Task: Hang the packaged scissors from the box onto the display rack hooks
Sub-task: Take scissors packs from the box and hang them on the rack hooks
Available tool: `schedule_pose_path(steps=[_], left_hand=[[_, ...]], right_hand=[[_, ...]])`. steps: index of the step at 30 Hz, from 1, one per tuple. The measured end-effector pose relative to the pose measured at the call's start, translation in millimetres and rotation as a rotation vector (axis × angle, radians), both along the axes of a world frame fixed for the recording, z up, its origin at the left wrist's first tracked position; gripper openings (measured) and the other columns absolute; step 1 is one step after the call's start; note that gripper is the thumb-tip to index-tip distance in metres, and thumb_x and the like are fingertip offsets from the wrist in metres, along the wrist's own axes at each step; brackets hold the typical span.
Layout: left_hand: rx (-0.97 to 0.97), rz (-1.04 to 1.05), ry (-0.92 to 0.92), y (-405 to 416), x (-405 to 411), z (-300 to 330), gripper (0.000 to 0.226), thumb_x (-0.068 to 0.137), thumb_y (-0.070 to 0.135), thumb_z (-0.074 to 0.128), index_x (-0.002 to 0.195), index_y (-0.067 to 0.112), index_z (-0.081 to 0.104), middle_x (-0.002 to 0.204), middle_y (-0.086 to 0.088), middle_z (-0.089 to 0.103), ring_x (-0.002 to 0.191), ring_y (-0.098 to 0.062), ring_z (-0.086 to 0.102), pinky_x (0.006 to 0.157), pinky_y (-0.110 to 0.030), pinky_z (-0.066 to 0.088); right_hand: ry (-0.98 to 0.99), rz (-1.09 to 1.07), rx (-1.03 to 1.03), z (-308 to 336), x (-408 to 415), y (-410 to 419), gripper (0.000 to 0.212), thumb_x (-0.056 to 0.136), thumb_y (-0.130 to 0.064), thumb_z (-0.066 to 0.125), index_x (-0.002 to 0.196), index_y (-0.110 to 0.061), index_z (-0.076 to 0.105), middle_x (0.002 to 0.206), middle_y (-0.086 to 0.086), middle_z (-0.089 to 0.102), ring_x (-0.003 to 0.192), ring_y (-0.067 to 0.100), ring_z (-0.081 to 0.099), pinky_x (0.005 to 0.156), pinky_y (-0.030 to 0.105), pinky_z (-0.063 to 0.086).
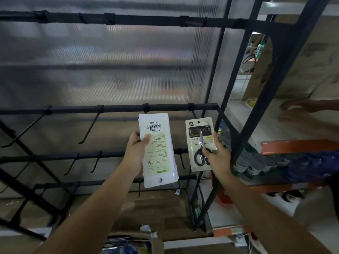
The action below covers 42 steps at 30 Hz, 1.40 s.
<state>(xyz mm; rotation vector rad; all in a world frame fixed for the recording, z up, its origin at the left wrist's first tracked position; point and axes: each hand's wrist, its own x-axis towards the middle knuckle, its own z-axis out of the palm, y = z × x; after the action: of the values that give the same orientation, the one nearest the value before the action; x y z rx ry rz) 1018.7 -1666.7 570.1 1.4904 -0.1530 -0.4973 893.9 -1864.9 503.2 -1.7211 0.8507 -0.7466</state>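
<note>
My left hand (138,146) grips a stack of packaged scissors (159,153), held upside down with the white backs and a barcode facing me. My right hand (216,153) pinches a single scissors package (200,142), front side toward me, black-handled scissors showing. Its hang hole sits just below the rightmost hook (192,111) of the black display rack's middle bar (119,108). Several bare hooks (89,129) stick out from the bars to the left. The box is only partly visible at the bottom edge (157,244).
A black upright frame (256,114) stands right of the rack. Beyond it an orange-edged shelf (297,145) carries bottles (244,162) and cardboard boxes. Another person's hands (300,110) reach in at the right. Translucent ribbed sheeting backs the rack.
</note>
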Motion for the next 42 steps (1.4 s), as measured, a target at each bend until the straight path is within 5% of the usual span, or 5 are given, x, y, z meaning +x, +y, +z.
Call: schedule_pose_path(steps=[6, 16, 21, 31, 42], left_hand=[[-0.007, -0.001, -0.014, 4.7, 2.6, 6.3, 0.005, 0.095, 0.016, 0.051, 0.099, 0.019, 0.05, 0.094, 0.002, 0.065, 0.084, -0.016, 0.063, 0.069, -0.037, 0.049], [-0.008, -0.003, -0.064, -1.4, -13.9, 13.1, 0.013, 0.096, 0.015, 0.05, 0.108, 0.015, 0.047, 0.094, 0.004, 0.062, 0.083, -0.014, 0.061, 0.063, -0.028, 0.047], [-0.051, -0.002, -0.113, 12.2, -19.8, 10.8, 0.01, 0.096, 0.014, 0.049, 0.098, 0.024, 0.05, 0.098, 0.001, 0.064, 0.092, -0.021, 0.063, 0.076, -0.04, 0.053], [0.149, -0.039, -1.038, 17.9, -33.2, 28.7, 0.023, 0.095, 0.022, 0.053, 0.116, 0.013, 0.053, 0.108, 0.002, 0.062, 0.096, -0.007, 0.058, 0.075, -0.01, 0.047], [0.35, -0.176, -1.743, 30.4, -17.8, 23.0, 0.025, 0.082, 0.013, 0.052, 0.106, 0.019, 0.054, 0.11, -0.01, 0.068, 0.116, -0.029, 0.056, 0.105, -0.043, 0.041]], right_hand=[[0.24, -0.044, -0.113, 11.9, 14.6, -6.9, 0.069, 0.087, -0.014, 0.062, 0.145, -0.032, 0.03, 0.101, -0.006, 0.057, 0.089, 0.02, 0.061, 0.079, 0.032, 0.049], [0.408, 0.122, -0.088, 44.7, 49.0, -27.3, 0.072, 0.092, -0.017, 0.056, 0.149, -0.029, 0.013, 0.129, 0.003, 0.051, 0.11, 0.024, 0.055, 0.066, 0.024, 0.044], [0.275, 0.123, 0.029, 50.1, 41.2, -13.8, 0.045, 0.089, -0.007, 0.057, 0.132, -0.015, 0.047, 0.118, -0.002, 0.054, 0.103, 0.018, 0.051, 0.08, 0.026, 0.04], [0.151, 0.776, 0.724, 97.8, 12.7, 43.3, 0.068, 0.09, -0.066, 0.011, 0.127, -0.025, 0.051, 0.065, 0.007, 0.066, 0.046, 0.012, 0.054, 0.045, 0.02, 0.041], [0.022, 0.897, 0.818, 108.9, 5.0, 28.5, 0.069, 0.065, -0.062, 0.071, 0.108, -0.011, 0.057, 0.09, 0.01, 0.066, 0.074, 0.02, 0.066, 0.056, 0.027, 0.055]])
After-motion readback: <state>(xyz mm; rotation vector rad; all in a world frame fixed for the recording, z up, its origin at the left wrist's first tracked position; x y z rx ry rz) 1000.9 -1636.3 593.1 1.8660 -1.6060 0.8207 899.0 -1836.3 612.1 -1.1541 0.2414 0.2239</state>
